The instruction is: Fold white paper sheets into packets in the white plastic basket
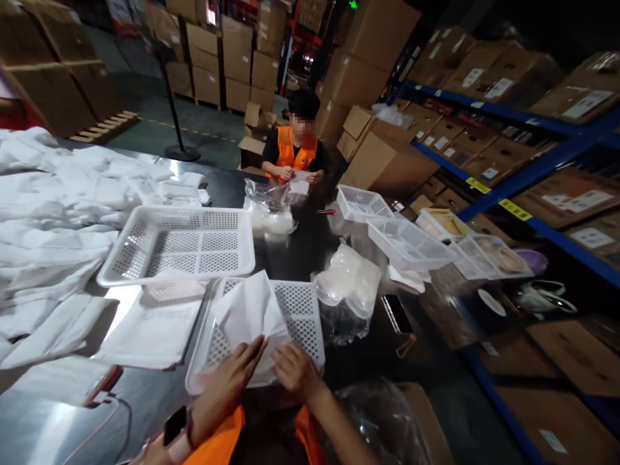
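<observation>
My left hand lies flat on a white folded cloth piece that rests in a white perforated plastic tray at the near table edge. Beside it, my right hand presses on the same cloth's lower right corner. The far part of the cloth stands up a little, creased. Both sleeves are orange, and a watch sits on my left wrist.
A larger white tray lies beyond, a heap of white cloth at left. Clear bags of white pieces and a phone sit right. Across the dark table a person in an orange vest handles paper. More trays and carton-filled shelves stand right.
</observation>
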Demonstrator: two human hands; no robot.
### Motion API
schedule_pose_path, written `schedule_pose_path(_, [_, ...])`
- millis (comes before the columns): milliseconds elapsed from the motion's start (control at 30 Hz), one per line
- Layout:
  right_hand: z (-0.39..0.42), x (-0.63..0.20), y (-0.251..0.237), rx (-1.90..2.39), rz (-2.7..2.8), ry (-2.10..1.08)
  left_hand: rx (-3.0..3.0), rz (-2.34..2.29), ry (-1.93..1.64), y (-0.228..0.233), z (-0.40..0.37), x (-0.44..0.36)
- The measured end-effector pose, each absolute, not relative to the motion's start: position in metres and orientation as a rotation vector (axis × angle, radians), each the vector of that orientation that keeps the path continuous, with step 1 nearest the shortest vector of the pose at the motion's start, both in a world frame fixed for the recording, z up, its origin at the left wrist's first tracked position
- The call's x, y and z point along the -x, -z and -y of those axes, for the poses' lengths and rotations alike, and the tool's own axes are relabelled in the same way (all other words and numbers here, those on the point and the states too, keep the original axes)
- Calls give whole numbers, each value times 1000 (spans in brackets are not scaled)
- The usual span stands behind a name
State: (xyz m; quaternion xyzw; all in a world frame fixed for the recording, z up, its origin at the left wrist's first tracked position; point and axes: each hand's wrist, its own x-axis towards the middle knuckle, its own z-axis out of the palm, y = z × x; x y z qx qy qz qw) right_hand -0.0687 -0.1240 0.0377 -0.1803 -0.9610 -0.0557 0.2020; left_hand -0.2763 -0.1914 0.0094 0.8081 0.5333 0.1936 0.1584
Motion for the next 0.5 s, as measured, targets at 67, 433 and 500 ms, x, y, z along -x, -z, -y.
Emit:
schedule_pose_path(67, [129,75,-28,658,2633,155,-2339,-1523,-585,-17,193,266])
schedule_pose_path(433, [150,109,33,1269,2425,-150,-2309,-1727,-642,-32,175,254])
schedule_pose_path(500, [151,110,31,1190,2496,-166,-2412,-1811,-551,-30,163,256])
